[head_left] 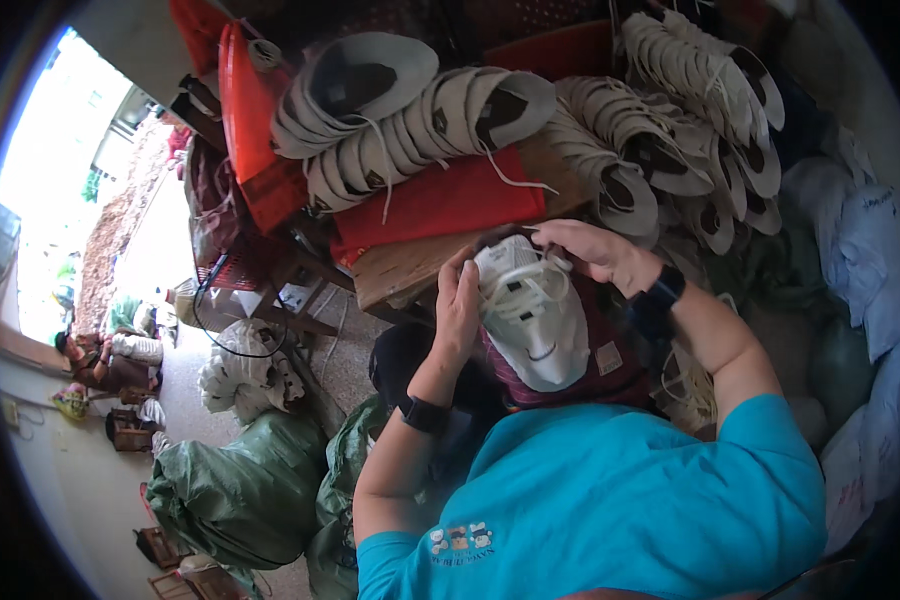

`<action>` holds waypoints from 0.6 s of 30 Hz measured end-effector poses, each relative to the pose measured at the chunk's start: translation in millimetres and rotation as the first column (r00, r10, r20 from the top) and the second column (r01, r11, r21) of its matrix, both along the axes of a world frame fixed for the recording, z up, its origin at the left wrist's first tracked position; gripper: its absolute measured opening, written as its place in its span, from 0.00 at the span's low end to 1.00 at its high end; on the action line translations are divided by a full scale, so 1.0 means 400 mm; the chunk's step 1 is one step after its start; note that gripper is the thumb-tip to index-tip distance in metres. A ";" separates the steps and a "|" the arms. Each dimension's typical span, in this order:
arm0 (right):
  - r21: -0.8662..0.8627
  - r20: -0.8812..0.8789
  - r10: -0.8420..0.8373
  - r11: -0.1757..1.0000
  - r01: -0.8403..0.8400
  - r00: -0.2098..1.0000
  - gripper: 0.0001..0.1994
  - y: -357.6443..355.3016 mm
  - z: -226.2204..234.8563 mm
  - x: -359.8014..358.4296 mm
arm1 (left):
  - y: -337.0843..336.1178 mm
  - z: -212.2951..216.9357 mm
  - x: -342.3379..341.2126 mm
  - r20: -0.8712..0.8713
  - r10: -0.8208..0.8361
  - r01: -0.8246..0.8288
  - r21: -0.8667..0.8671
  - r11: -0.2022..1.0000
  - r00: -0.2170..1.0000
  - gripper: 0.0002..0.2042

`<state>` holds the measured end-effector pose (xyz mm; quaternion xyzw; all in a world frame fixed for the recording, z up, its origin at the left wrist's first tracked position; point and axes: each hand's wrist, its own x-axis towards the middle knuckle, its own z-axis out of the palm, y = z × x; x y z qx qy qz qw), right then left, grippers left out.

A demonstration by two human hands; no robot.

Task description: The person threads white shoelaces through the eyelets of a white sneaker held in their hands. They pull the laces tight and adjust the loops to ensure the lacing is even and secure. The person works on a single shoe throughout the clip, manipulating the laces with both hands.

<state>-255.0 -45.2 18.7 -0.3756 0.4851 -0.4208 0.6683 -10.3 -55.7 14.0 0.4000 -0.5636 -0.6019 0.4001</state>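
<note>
A white shoe upper with white laces (532, 312) lies on my lap over a dark red cloth (610, 362). My left hand (457, 305) grips its left side, fingers curled around the edge. At the shoe's far end, my right hand (592, 248) pinches a lace. Both wrists wear dark bands. My turquoise shirt fills the lower right of the view.
Rows of stacked white shoe uppers (440, 120) and a further pile of them (690, 110) lie on red trays (440, 205) over a wooden bench (400, 272). Green sacks (235, 490) stand at lower left. Pale bags (870, 270) line the right. A person (100, 362) sits far left.
</note>
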 end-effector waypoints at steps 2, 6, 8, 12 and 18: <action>0.020 0.308 0.019 0.999 -0.027 0.951 0.16 0.025 0.046 0.008 | 0.028 0.034 0.020 -0.021 0.042 -0.043 -0.052 0.998 0.999 0.21; 0.146 0.728 0.008 0.975 -0.166 0.685 0.28 0.051 0.020 -0.040 | 0.072 0.084 0.029 -0.199 0.033 -0.032 0.008 0.999 0.979 0.14; 0.149 0.753 0.076 0.948 -0.282 0.654 0.30 0.104 0.063 -0.013 | 0.096 0.123 0.025 -0.275 -0.020 0.031 0.038 0.999 0.961 0.11; -0.133 0.963 0.219 0.894 -0.429 0.156 0.40 0.182 0.079 0.044 | 0.117 0.140 -0.022 -0.353 -0.141 0.130 -0.056 0.990 0.925 0.11; -0.219 0.728 0.296 0.955 -0.200 0.618 0.51 0.207 0.247 0.041 | 0.033 0.207 -0.037 -0.269 -0.080 0.064 -0.066 0.996 0.960 0.12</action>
